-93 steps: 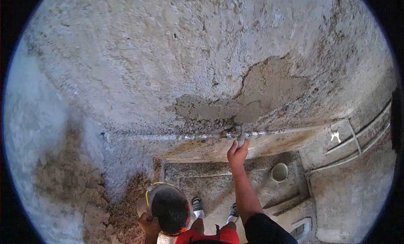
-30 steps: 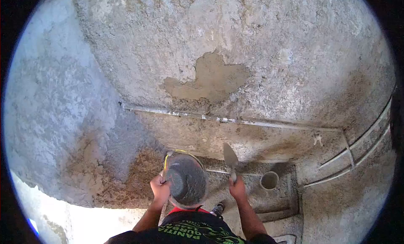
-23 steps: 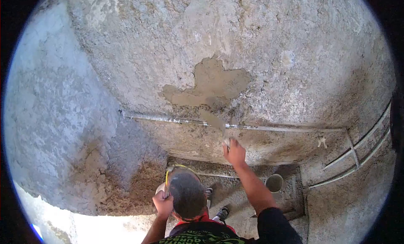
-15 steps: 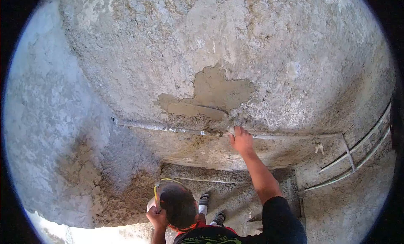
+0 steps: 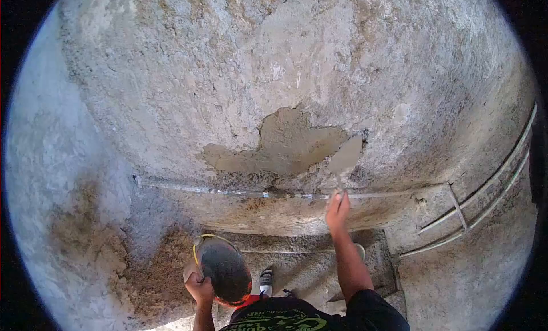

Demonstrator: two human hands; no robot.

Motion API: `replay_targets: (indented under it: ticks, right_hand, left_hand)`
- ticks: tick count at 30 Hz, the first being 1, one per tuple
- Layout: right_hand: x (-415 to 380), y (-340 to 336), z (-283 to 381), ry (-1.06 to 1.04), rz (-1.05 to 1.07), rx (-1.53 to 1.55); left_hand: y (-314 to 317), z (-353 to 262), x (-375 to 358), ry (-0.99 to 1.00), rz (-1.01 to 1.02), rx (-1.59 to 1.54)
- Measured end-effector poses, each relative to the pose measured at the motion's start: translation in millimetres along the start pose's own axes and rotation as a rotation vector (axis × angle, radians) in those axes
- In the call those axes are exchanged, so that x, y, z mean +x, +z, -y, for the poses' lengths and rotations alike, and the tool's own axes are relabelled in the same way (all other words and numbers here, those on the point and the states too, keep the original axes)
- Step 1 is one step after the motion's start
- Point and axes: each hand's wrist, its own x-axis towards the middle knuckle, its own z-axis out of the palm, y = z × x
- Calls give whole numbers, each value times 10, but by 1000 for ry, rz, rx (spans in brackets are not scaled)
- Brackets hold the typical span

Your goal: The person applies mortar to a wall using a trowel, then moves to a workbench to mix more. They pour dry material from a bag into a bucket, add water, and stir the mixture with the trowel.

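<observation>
My right hand (image 5: 338, 211) is closed round the handle of a pointed trowel (image 5: 346, 155). Its blade points up against the rough wall, at the right end of a damp, darker mortar patch (image 5: 285, 141). Low on the left, my left hand (image 5: 200, 289) grips the side of a bucket (image 5: 224, 268) with a yellow edge and some red-orange on its outside. The bucket is tilted so that its dark inside faces me; what it contains cannot be made out.
A thin pipe (image 5: 394, 192) runs along the wall below the patch and meets curved pipes (image 5: 471, 202) at the right. Loose sandy material (image 5: 160, 268) is heaped at lower left. My sandalled foot (image 5: 266, 278) shows beside the bucket.
The trowel has moved right, from flat along the patch's lower edge to pointing up at its right end. The bucket and my left hand have shifted left and slightly down in view.
</observation>
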Motion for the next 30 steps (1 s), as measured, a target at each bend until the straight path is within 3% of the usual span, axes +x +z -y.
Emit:
replay_targets:
  ticks: [2,4,7,9,10,12,13,15,21,24,27,29,30]
  right_hand:
    - [20,351,-342,-38,36,150]
    - [18,692,-46,-58,99,72]
    - [-67,1042,0,-219,126,-94]
    - [-272,1105,-41,-209,270,-491]
    - [-375,1059,-46,-196,265,-496]
    - [-549,956,-20,-242,598,-711]
    - [-681,868,-33,-228,587,-709]
    - [-1020,604,-89,-97,750,-734]
    - [-2324,-409,-516,465,696,-656]
    - [-2538,-791,-198,672,618,-623]
    - [-2547,-995,-122,721,636,-670]
    - [-2614,-1069,-274,409,620,-709]
    - [-2434,-1057,-56,392,667,-615]
  left_hand:
    - [85,-80,167,44,47,-16]
    - [192,-197,296,46,102,-59]
    - [306,-342,419,63,152,-98]
    - [376,-337,469,87,186,-121]
    - [386,-310,476,106,210,-139]
    - [464,-178,499,123,221,-131]
    - [472,-122,513,137,224,-125]
    - [476,-72,481,113,218,-122]
    - [430,-336,482,68,214,-147]
    - [379,-460,479,74,231,-122]
    - [534,-224,504,181,229,-84]
    - [474,-291,469,114,296,-77]
    - [466,-504,431,117,251,-116]
